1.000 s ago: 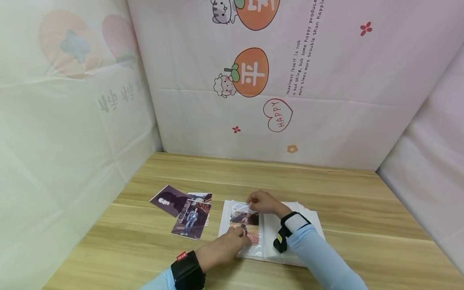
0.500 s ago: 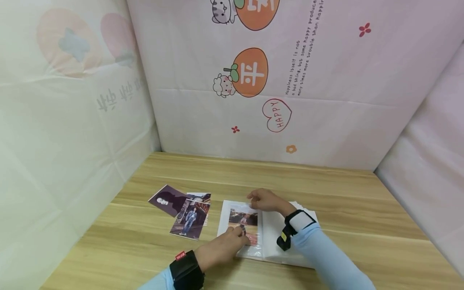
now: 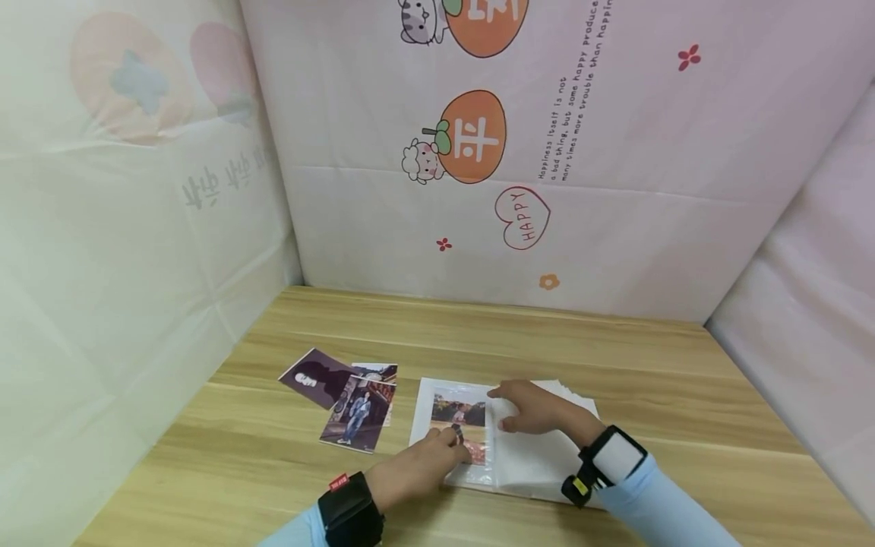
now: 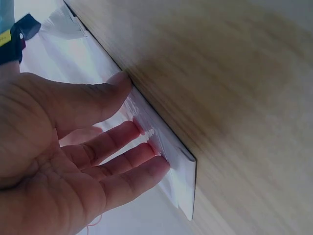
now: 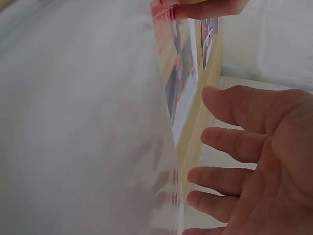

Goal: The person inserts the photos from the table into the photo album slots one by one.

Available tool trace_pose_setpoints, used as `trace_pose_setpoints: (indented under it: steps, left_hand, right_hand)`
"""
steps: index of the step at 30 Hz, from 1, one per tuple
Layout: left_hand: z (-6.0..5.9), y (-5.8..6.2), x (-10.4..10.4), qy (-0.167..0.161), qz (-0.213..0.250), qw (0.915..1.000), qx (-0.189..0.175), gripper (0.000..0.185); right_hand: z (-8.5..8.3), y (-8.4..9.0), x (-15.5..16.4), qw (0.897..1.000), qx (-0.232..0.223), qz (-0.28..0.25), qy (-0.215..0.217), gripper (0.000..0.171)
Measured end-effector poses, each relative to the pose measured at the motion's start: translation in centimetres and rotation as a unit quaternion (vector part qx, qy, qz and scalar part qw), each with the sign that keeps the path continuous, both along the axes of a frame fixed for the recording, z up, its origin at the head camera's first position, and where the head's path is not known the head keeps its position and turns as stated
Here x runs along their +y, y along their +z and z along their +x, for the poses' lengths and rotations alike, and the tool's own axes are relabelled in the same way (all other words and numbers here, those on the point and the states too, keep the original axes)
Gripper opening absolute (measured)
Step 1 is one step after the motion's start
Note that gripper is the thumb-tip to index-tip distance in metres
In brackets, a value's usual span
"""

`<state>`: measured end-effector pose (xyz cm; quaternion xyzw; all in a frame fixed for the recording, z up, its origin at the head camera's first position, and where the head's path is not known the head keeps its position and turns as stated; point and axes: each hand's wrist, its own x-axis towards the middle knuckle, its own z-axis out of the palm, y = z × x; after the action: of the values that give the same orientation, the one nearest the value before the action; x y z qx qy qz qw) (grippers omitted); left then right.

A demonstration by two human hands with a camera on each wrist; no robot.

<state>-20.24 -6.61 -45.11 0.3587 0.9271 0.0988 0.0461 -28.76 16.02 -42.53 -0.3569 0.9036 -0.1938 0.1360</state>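
Observation:
An open photo album (image 3: 528, 465) with clear sleeves lies on the wooden table. A colour photo (image 3: 443, 411) sits in the sleeve of its left page. My left hand (image 3: 418, 467) rests on the lower part of that page, covering some of the photo. In the left wrist view, the left fingertips (image 4: 159, 166) touch the glossy sleeve and the thumb lies near the album's edge. My right hand (image 3: 540, 408) is over the upper middle of the album, by the fold. The right wrist view shows its fingers (image 5: 230, 142) spread and holding nothing.
Left of the album, several loose photos overlap on the table: a dark portrait (image 3: 317, 377), a standing figure in blue (image 3: 358, 414) and one mostly covered (image 3: 383, 372). A printed white cloth (image 3: 383, 228) hangs behind the table (image 3: 656, 365), with pale cloth at both sides.
My right hand has come away from the top of the sleeve, moving right and nearer to me, and its fingers have spread. The sleeve now lies flatter over the photo. My left hand stays put.

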Motion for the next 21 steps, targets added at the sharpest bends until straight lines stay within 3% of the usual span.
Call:
trace_pose_setpoints:
  steps: [13,21]
  left_hand:
    - [0.0,-0.1,-0.2,-0.002,0.008,1.0000,0.003,0.054]
    - [-0.1,-0.2,-0.2,-0.004,0.004,1.0000,0.007,0.054]
  right_hand:
    - [3.3,1.4,4.3,0.999,0.027,0.017,-0.021,0.057]
    - [4.3,0.8,5.8,0.999,0.003,-0.002,-0.039,0.061]
